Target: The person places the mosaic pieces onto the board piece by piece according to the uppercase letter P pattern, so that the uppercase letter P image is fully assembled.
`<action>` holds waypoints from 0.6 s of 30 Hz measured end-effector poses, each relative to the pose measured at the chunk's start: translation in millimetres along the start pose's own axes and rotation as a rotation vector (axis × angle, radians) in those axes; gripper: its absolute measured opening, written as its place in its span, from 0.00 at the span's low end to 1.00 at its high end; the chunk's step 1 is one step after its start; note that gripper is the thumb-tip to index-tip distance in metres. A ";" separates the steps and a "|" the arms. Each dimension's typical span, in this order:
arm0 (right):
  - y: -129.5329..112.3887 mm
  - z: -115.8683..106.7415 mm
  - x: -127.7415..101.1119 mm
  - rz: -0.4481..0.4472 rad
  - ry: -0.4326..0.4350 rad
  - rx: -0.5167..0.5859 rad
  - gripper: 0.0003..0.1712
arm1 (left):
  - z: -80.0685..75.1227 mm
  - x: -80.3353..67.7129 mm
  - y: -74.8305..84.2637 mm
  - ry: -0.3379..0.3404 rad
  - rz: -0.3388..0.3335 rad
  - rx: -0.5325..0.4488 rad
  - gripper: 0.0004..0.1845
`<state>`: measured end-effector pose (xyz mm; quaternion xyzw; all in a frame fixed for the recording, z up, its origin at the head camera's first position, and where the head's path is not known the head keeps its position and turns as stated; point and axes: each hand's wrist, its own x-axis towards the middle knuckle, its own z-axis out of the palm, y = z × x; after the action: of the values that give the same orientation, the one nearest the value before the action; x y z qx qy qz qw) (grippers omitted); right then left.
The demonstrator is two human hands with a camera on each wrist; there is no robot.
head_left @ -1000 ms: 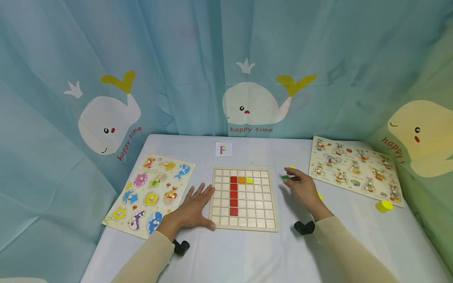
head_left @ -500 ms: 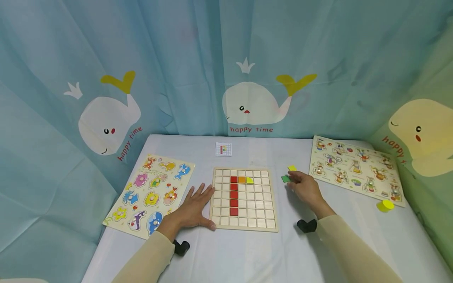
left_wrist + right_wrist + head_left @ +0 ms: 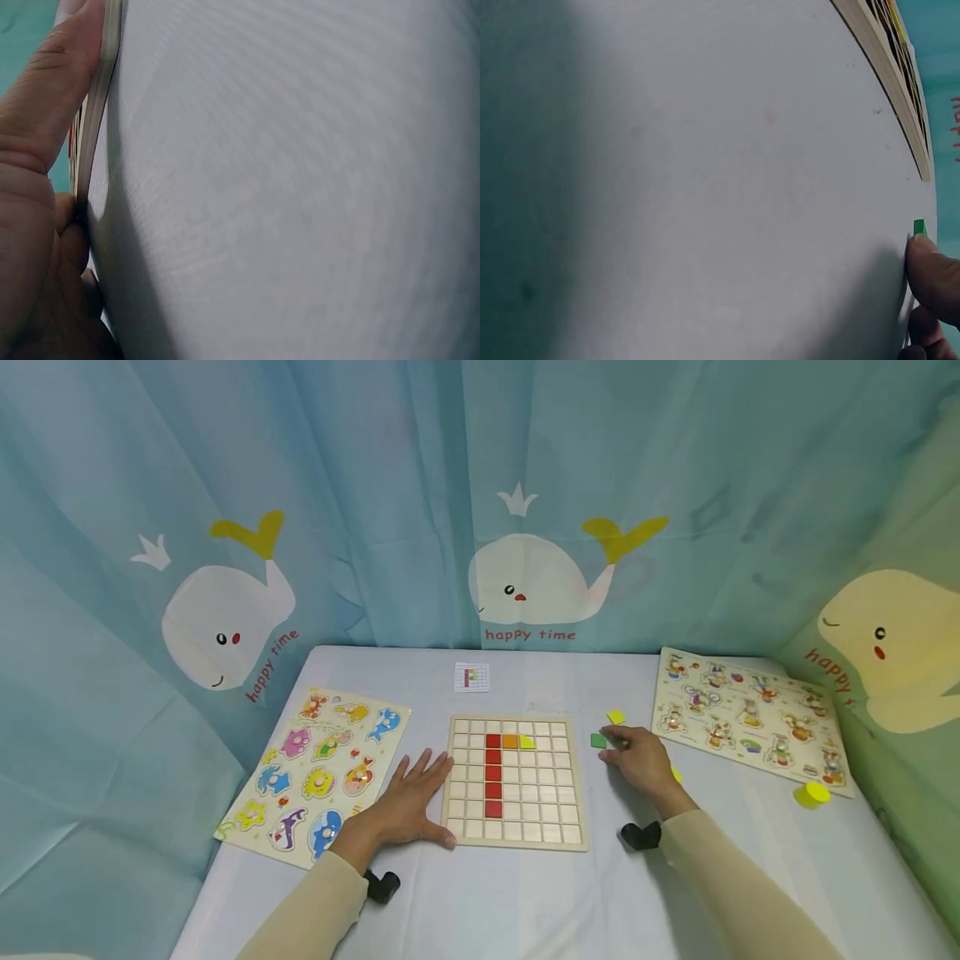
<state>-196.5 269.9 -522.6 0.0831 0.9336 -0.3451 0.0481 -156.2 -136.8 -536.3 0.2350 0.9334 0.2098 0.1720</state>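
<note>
My left hand (image 3: 405, 806): flat on the white table (image 3: 525, 893), fingers straight, thumb along the left edge of the wooden grid board (image 3: 514, 782), holding nothing. My right hand (image 3: 639, 760): fingertips touching the green tile (image 3: 598, 741) lying on the table right of the board; whether they pinch it I cannot tell. Yellow tile (image 3: 616, 717): just behind the green one. Board: red column, orange and yellow tiles seated. Animal puzzles (image 3: 318, 770) (image 3: 750, 718): one at each side

Under your left hand (image 3: 405, 806) the grid board (image 3: 513, 781) looks like pale, matt wood with glossy red tiles (image 3: 492, 774). By your right hand's fingertips (image 3: 930, 274) the green tile (image 3: 597, 741) looks smooth; the table cover (image 3: 525, 893) beneath looks like matt woven cloth.
</note>
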 end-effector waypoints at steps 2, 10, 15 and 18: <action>-0.7 0.8 0.7 0.003 0.000 -0.004 0.26 | 0.2 0.1 -0.2 0.003 -0.001 0.004 0.73; -1.5 2.6 1.5 0.067 0.021 0.019 0.24 | -0.3 -0.7 -0.2 0.013 0.011 -0.004 0.73; -1.0 4.4 1.2 0.069 0.024 0.019 0.19 | 0.2 -0.5 -0.7 0.012 0.012 -0.003 0.73; -0.9 5.4 0.2 0.060 0.031 0.013 0.19 | 0.3 -0.3 -1.1 0.014 0.015 0.000 0.73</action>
<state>-196.7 265.7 -526.2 0.1171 0.9290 -0.3483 0.0432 -156.3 -137.8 -537.0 0.2406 0.9328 0.2125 0.1640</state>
